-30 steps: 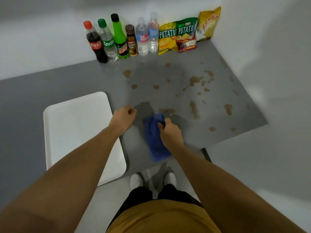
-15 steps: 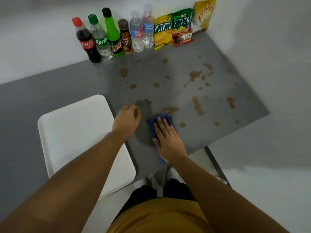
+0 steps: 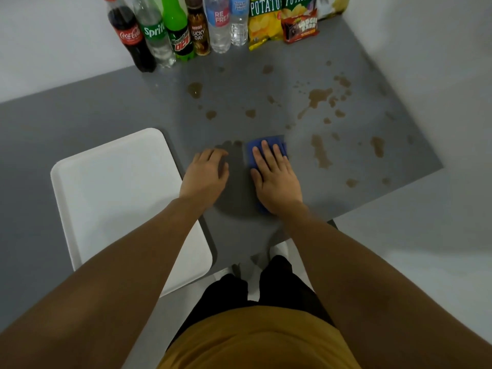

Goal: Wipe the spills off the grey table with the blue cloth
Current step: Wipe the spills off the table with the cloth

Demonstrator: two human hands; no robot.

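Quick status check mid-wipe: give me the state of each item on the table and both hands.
blue cloth: flat on the table, pressed under the right hand
right hand: open, palm down on the cloth
left hand: loosely curled, empty, resting on the table
grey table: brown spills remain
white tray: empty
bottles: upright by the wall
snack bags: leaning against the wall

You're in a bare staged room, likely a recording setup: plain white walls [image 3: 426, 35], grey desk [image 3: 106, 115], lined-up soda bottles [image 3: 159, 30], chip bags [image 3: 263, 20], white tray [image 3: 119, 195].
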